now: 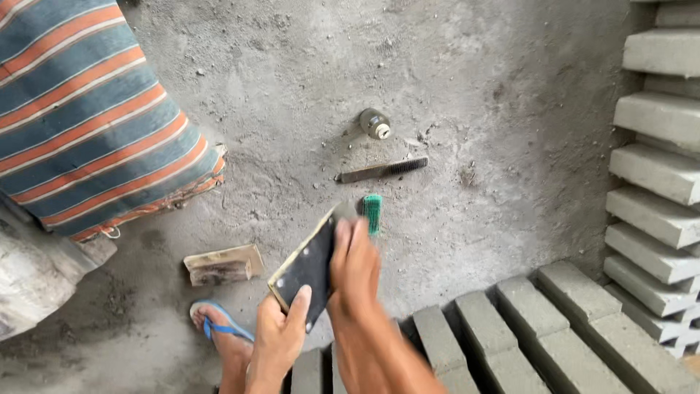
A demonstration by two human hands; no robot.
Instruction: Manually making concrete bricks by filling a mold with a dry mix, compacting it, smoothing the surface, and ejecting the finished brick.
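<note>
Green brush [372,212], striped blue-orange sack [95,117]
</note>
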